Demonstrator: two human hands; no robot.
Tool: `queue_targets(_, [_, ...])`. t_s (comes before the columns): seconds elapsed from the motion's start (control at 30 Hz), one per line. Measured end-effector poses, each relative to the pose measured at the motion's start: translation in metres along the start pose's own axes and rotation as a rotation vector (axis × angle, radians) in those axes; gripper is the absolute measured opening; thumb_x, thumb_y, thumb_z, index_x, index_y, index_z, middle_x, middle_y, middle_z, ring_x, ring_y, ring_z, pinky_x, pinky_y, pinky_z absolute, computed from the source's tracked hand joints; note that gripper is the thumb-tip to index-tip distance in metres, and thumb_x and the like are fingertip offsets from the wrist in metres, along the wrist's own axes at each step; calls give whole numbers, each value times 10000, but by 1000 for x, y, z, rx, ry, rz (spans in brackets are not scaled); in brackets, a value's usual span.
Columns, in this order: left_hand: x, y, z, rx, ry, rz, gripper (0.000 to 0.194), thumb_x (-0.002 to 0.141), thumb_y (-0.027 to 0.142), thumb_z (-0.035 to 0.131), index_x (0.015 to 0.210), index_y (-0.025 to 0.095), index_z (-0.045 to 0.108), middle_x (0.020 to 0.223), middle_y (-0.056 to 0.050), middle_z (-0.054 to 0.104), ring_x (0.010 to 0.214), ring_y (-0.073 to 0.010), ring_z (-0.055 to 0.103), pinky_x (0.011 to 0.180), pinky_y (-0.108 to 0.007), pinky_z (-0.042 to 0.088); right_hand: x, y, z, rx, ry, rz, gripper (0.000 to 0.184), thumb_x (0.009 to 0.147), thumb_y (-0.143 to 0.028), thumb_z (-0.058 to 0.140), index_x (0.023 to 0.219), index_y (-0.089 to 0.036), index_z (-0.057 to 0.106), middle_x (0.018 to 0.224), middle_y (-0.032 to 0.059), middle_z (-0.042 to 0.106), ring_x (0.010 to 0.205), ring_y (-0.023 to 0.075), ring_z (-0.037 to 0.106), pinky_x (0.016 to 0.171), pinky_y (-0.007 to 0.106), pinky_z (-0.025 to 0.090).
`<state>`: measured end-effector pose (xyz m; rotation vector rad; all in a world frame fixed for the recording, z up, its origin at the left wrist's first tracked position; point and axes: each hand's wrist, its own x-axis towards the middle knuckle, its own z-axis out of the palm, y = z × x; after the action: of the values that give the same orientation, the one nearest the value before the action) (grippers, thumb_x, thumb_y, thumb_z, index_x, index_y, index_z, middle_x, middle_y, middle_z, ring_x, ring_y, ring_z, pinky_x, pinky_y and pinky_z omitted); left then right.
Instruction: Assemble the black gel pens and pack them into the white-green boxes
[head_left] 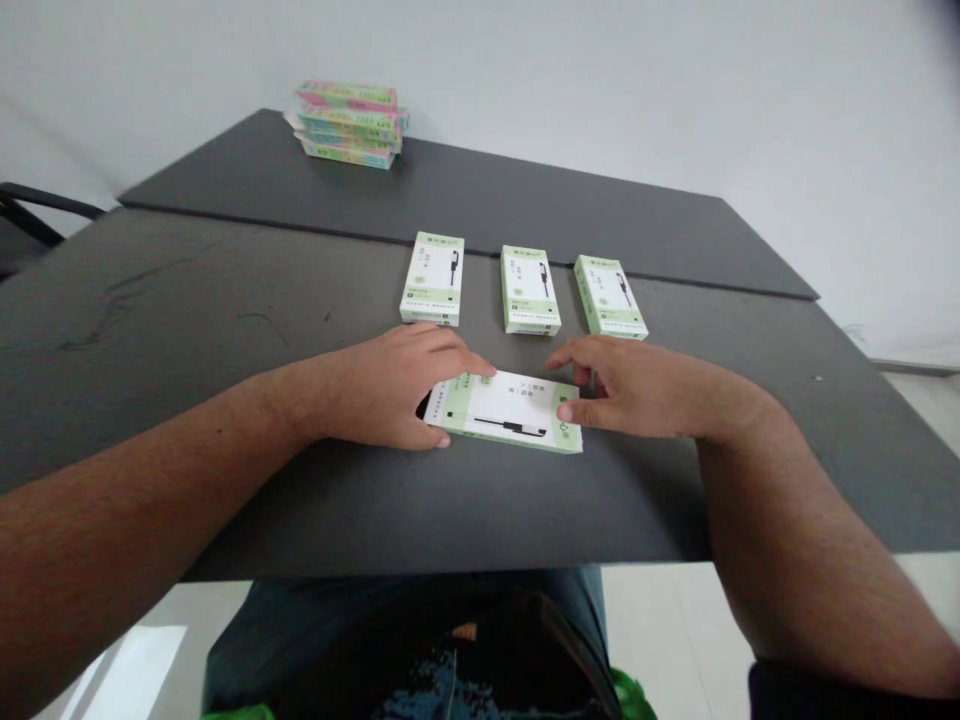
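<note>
A flat white and pale-green box point(510, 410) with a black cable printed on it lies crosswise on the dark grey table point(225, 330), close to the front edge. My left hand point(390, 385) grips its left end, fingers curled over the top and thumb underneath. My right hand point(637, 385) pinches its right end between thumb and fingers. Behind it stand three matching boxes in a row: the left box point(433, 278), the middle box point(529, 290) and the right box point(609, 297), all lying flat and lengthwise.
A stack of colourful flat packets point(351, 124) sits at the far edge of a second dark table section point(525, 210) by the white wall. A dark chair frame point(37, 215) shows at the far left. My lap is below the table edge.
</note>
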<state>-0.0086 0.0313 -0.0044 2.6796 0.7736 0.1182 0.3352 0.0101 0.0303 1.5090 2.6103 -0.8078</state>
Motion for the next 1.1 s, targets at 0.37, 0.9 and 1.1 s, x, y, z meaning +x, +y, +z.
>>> queue_targets(0.37, [2,-9,0,-25,68,25,665,893,469,817,1489,190,717,1439,-161,758,1385,-365,664,1267,-497,442,13,21,15,516,-230,-103,777,853,-226,870,1595,-316,657,997,-11,835,852,213,781,739,321,601])
queue_targets(0.9, [14,-1,5,-1686,369,-440,497,1095,456,658,1463,121,656,1175,-232,846,714,-263,787,445,-281,563,26,2,30,610,552,-294,501,997,-675,820,1245,-250,726,1080,57,717,850,199,676,756,370,616])
queue_targets(1.1, [14,10,16,-1532,431,-365,718,997,642,824,1501,176,610,1332,-232,813,797,-255,821,585,-327,688,39,-3,52,732,692,-118,513,1091,-762,614,1249,-274,618,1010,46,728,733,189,662,585,337,584])
